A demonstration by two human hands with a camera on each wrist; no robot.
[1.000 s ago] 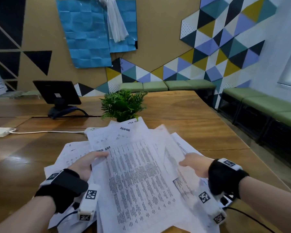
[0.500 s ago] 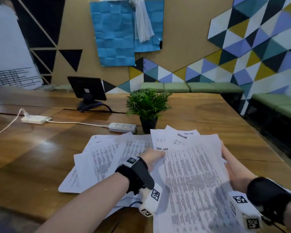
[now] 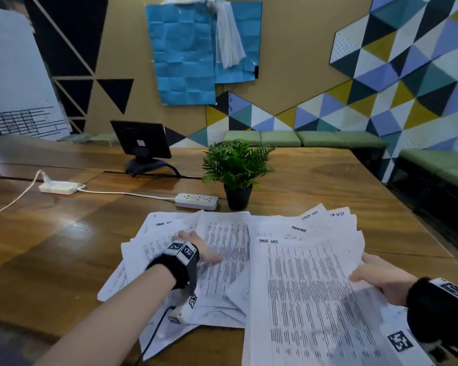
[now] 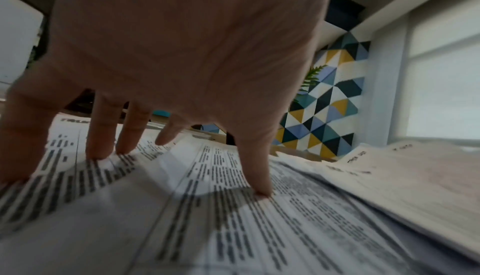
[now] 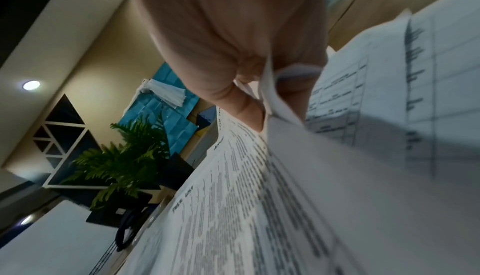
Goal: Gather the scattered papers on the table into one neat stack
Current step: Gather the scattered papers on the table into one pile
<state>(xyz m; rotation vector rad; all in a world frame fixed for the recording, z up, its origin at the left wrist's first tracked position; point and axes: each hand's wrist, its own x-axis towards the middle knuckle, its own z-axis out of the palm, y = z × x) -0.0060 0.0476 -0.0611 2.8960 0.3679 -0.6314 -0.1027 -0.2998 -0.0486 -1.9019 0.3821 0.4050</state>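
Reaching left since half a second earlier, the person's left hand (image 3: 196, 245) now lies flat, fingers (image 4: 255, 168) spread and pressing, on the loose white printed sheets (image 3: 169, 233) fanned across the brown wooden table (image 3: 50, 247), while the right hand (image 3: 378, 278) has lifted its bundle of printed pages (image 3: 307, 286) slightly higher at the table's right side. That hand pinches the bundle's edge, thumb on top, as the right wrist view shows. Gathering appears roughly half done: two groups lie side by side, overlapping. Next, the flat hand would likely need to sweep the left sheets toward the bundle, keeping clear of the small green potted plant (image 3: 237, 173) and white power strip (image 3: 196, 200) just beyond.
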